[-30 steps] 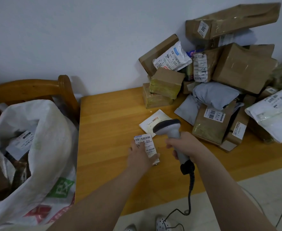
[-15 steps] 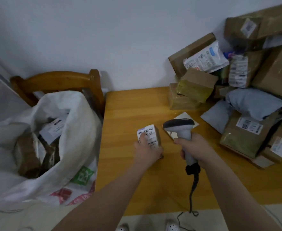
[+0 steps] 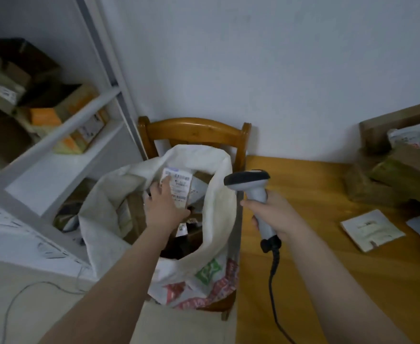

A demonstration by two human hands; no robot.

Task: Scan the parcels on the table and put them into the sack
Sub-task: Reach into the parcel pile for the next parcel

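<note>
**A:** So, what sits closest to the camera?

**B:** Two bare forearms reaching forward. The black cable [image 3: 271, 276] of the scanner hangs down beside the right one.

**A:** And the hands?

**B:** The right hand [image 3: 276, 216] is wrapped round the handle of the scanner [image 3: 249, 181]. Its dark head points left, over the left edge of the table [image 3: 303, 175]. The left hand [image 3: 165, 207] grips a small parcel [image 3: 180, 188], label up, with one finger lying along the label.

**A:** Where is that parcel?

**B:** In the open mouth of the sack [image 3: 220, 194], above the brown parcels already inside. Whether it touches them I cannot tell.

**A:** What holds the sack?

**B:** It sits on a wooden chair [image 3: 194, 127], just beside the table's left edge.

**A:** Anything left on the table?

**B:** A flat white parcel [image 3: 371, 229] lies by itself towards the right. Farther back, against the wall, brown boxes [image 3: 397, 175] are stacked, blurred.

**A:** And on the far left?

**B:** A white shelf [image 3: 62, 135] with cartons on it, some orange, also blurred.
</note>
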